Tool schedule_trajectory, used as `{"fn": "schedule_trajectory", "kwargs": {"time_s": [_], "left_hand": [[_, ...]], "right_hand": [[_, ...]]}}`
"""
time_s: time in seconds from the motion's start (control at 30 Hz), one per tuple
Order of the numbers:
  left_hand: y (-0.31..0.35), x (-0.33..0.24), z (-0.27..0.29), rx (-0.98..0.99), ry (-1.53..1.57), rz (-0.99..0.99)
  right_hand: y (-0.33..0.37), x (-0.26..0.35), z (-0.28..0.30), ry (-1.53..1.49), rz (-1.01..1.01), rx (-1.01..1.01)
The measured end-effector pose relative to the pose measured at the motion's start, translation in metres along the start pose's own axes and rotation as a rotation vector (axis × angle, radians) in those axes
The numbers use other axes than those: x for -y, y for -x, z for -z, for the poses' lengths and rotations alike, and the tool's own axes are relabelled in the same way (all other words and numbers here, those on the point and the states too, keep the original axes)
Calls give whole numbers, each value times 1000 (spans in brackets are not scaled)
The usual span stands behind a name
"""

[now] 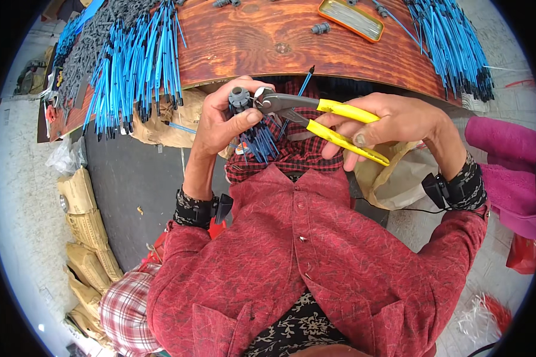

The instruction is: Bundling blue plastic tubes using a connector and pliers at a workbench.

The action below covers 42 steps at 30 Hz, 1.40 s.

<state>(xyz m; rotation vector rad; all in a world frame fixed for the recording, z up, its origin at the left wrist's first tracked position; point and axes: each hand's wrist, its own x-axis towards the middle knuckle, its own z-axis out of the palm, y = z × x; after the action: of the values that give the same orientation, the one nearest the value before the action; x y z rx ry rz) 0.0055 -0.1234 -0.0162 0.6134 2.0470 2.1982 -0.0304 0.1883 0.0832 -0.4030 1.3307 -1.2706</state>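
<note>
My left hand [217, 125] is closed around a dark grey ribbed plastic fitting [240, 99] with a round hole in its top. My right hand [402, 118] grips a pair of cutting pliers [350, 111] with yellow handles, spread partway apart. The plier head lies against the right side of the fitting, by my left thumb. Whether the jaws bite on anything there cannot be made out. Below the left hand, a bunch of thin blue rods [259, 143] lies over the red checked cloth [304, 160] on my lap.
Ahead is a wooden table [250, 44]. Blue rods with black tips [140, 65] and grey fittings [86, 68] pile up at its left; more blue rods [452, 47] lie at its right. A shallow tin [351, 19] holds thin pale pieces. An open sack [399, 175] stands below my right forearm.
</note>
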Motion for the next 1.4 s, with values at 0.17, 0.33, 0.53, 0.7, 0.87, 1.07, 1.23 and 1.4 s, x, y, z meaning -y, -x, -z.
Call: {"fn": "schedule_trajectory", "kwargs": {"time_s": [0.17,0.33,0.53,0.7,0.87,1.07,1.23,1.4], "left_hand": [[1,-3,-5,-33,-38,-14],[0,-2,-4,-45,-52,-15],[-2,5,5,-10,81,-2],[0,6,7,-6,60,-32],[2,10,11,19,151,-17],[2,11,17,12,75,7],[-4,21,22,-38,62,-75],[-7,16,12,-114,100,-98]], "right_hand": [[2,15,-1,-52,-122,11],[2,22,0,-47,-180,22],[-5,9,-2,26,-62,22],[-15,-11,-2,39,28,33],[-20,-22,-27,-8,83,-8],[-19,-25,-37,1,104,-81],[-22,-28,-27,184,218,-401],[-34,-42,-20,270,352,-476]]}}
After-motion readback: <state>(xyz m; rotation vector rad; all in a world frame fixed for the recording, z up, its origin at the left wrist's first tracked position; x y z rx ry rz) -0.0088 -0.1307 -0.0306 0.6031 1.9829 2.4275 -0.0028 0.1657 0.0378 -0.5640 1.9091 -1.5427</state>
